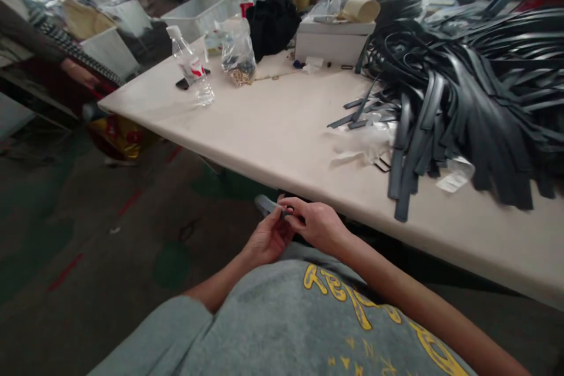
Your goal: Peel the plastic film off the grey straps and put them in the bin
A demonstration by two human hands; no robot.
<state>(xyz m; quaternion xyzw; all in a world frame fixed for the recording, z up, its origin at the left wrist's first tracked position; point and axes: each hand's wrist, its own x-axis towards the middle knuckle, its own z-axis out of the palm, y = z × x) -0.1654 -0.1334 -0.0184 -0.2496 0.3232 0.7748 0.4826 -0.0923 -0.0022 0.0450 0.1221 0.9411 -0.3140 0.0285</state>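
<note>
Strip: a short grey strip (268, 204) held low in front of the person's lap, below the near edge of the table (273, 129), its free end sticking out to the left.
Left hand: left hand (267, 241) under the strip, fingers curled up and pinching it from below.
Right hand: right hand (315, 224) over the strip's right end, fingers closed on it; both hands touch at the fingertips.
Doing it well: I judge a firm pinch near the end, with the other hand steadying close by, keeps so small a piece from twisting.
Pile: a large heap of dark strips (458, 100) on the table's right side, some hanging past the near edge.
Loose scraps: clear wrapping and a white tag beside the heap.
Far left of table: a water bottle (191, 67), a plastic bag (238, 53), a white box (332, 41).
Beyond: another person's sleeve at far left.
</note>
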